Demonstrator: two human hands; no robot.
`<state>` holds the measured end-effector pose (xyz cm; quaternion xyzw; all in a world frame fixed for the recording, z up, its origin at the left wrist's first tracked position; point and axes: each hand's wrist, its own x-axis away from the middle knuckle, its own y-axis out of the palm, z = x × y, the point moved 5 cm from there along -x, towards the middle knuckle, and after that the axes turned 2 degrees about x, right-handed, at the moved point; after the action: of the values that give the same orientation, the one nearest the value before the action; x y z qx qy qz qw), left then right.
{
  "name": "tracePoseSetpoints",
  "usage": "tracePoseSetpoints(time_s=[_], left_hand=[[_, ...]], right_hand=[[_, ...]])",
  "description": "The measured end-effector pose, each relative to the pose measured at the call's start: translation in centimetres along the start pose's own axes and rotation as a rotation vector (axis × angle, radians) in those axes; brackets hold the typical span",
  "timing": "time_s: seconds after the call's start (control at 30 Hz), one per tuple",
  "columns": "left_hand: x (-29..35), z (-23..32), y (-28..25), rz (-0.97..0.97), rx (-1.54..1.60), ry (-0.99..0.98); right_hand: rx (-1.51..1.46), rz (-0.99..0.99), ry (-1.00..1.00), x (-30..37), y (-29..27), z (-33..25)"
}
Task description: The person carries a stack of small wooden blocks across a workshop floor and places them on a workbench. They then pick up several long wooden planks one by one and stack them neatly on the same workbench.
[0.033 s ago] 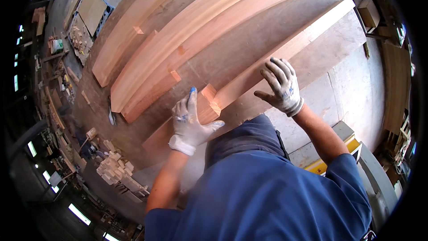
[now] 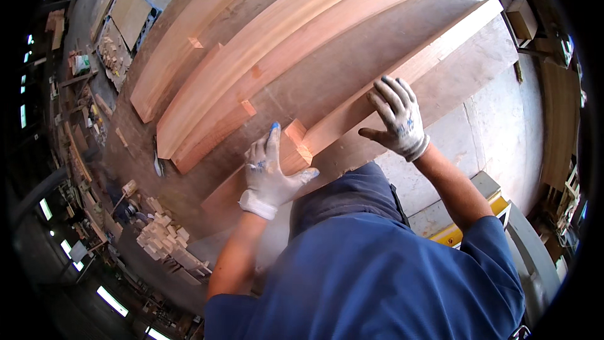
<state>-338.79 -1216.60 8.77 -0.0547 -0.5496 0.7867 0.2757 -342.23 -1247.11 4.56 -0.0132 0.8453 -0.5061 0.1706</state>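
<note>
A long reddish-brown wooden beam (image 2: 371,104) with a stepped notch lies slantwise in front of me. My left hand (image 2: 267,173), in a whitish work glove, lies over its near left part, beside the raised step (image 2: 297,140). The left thumb is spread away from the fingers. Farther right along the same beam is my right hand (image 2: 397,119), in a soiled glove. Its fingers reach over the beam's near edge, thumb apart; whether they press on the wood I cannot tell. Neither hand is closed around anything.
Beyond the beam, curved timbers (image 2: 264,50) with stepped ends lie side by side on the worktable (image 2: 302,82). A pile of small wood blocks (image 2: 162,236) sits at lower left. A yellow-and-grey piece of equipment (image 2: 450,236) stands near my right elbow. More boards line the right side.
</note>
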Motion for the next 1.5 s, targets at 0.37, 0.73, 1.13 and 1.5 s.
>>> tracePoseSetpoints(time_s=[0.37, 0.73, 1.13, 1.5], left_hand=[[-2.1, -0.8, 1.2, 0.082, 0.086, -0.220], [0.3, -1.3, 0.0, 0.010, 0.032, -0.056], [-0.1, -0.3, 0.4, -0.076, -0.050, 0.048], [2.4, -1.9, -0.3, -0.041, -0.160, 0.007]], right_hand=[[0.091, -0.138, 0.015, -1.3, 2.8, 2.9], [0.108, -0.080, -0.008, -1.7, 2.8, 2.8], [0.091, -0.087, -0.014, -1.3, 3.1, 3.0], [0.097, -0.057, -0.033, -1.1, 3.3, 3.3]])
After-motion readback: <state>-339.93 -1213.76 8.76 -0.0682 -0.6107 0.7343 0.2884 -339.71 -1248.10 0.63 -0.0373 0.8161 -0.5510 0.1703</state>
